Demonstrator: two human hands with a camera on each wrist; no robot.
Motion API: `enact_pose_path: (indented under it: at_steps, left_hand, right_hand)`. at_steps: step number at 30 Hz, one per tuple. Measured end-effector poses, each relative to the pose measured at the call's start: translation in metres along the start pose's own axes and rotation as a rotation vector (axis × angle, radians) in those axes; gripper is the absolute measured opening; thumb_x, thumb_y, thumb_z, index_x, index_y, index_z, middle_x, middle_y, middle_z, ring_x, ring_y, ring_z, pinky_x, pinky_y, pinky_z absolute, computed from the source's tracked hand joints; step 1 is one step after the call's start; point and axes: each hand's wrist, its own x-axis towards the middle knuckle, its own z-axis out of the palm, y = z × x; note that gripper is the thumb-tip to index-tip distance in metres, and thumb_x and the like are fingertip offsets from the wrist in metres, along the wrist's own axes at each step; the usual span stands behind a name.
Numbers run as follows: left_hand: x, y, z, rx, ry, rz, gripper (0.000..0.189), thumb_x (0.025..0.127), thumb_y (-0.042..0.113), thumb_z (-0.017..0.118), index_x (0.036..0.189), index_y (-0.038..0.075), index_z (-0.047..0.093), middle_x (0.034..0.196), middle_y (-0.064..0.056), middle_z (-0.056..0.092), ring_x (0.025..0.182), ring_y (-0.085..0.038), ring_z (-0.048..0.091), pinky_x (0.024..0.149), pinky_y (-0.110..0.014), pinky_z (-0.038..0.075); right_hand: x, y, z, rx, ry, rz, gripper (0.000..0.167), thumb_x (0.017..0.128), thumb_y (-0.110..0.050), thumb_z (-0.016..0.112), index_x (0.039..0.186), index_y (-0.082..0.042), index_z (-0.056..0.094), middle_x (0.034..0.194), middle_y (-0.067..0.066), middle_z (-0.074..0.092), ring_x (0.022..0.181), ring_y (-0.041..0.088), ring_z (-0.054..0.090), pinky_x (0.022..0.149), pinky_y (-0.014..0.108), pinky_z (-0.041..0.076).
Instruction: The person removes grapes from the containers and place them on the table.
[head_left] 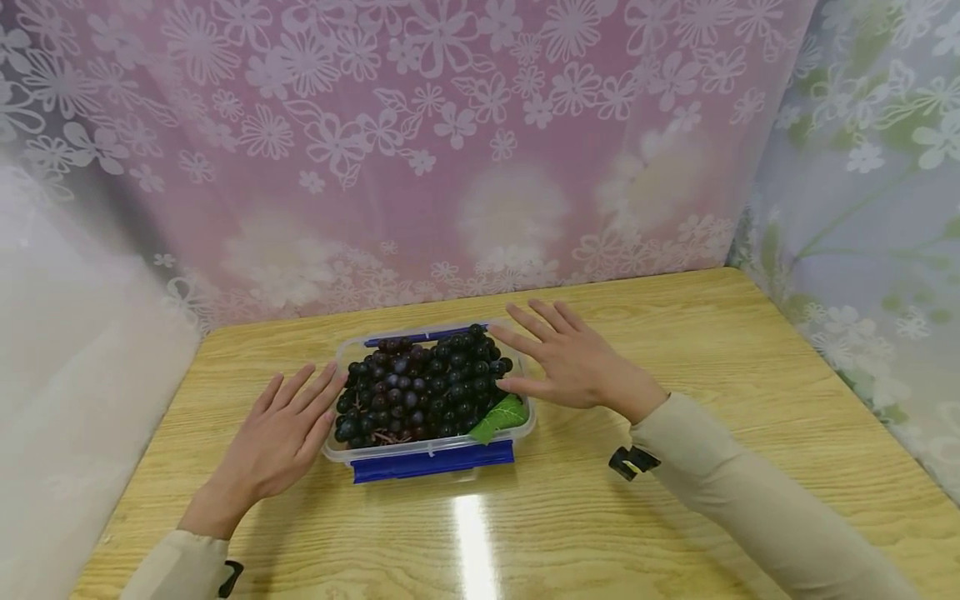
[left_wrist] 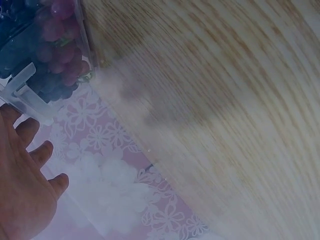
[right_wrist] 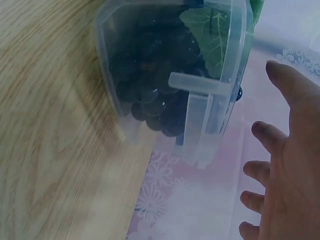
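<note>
A clear plastic container [head_left: 420, 451] with blue latches stands on the wooden table, filled with dark grapes [head_left: 420, 383]. One green leaf [head_left: 501, 417] lies over its front right corner. My left hand [head_left: 281, 433] is at the container's left end, fingers straight with the tips right at the rim. At the right end is my right hand [head_left: 566, 357], its fingers spread and its fingertips over the rim. In the right wrist view the leaf [right_wrist: 210, 37] and grapes [right_wrist: 155, 95] show through the container's end wall. The left wrist view shows reddish grapes [left_wrist: 62, 55] through the other end.
The wooden table [head_left: 675, 333] reaches back to a pink flowered cloth [head_left: 450, 167] hanging behind it. A pale floral cloth [head_left: 870, 208] hangs along the right side, and white cloth [head_left: 67, 375] lies at the left.
</note>
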Motion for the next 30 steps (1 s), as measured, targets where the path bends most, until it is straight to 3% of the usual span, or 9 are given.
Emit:
enact_pose_path:
  at_steps: [10,30]
  left_hand:
    - [-0.001,-0.001,0.003,-0.007,0.011,-0.003,0.051,0.103,0.033,0.038,0.151,0.017,0.032,0.154,-0.004,0.029,0.141,-0.028,0.021,0.114,-0.049,0.008]
    - [0.001,-0.003,0.001,-0.038,0.006,-0.008,0.051,0.104,0.03,0.038,0.152,0.016,0.03,0.154,-0.005,0.029,0.141,-0.03,0.022,0.113,-0.049,0.01]
  right_hand:
    - [0.013,-0.014,-0.005,0.012,-0.013,-0.027,0.076,0.089,-0.076,0.022,0.154,-0.035,0.016,0.16,-0.001,0.005,0.145,0.025,0.003,0.114,0.049,0.003]
    - [0.03,-0.031,-0.026,-0.029,0.01,-0.099,0.076,0.09,-0.075,0.023,0.154,-0.034,0.017,0.159,0.004,0.011,0.144,0.027,0.006,0.114,0.049,0.007]
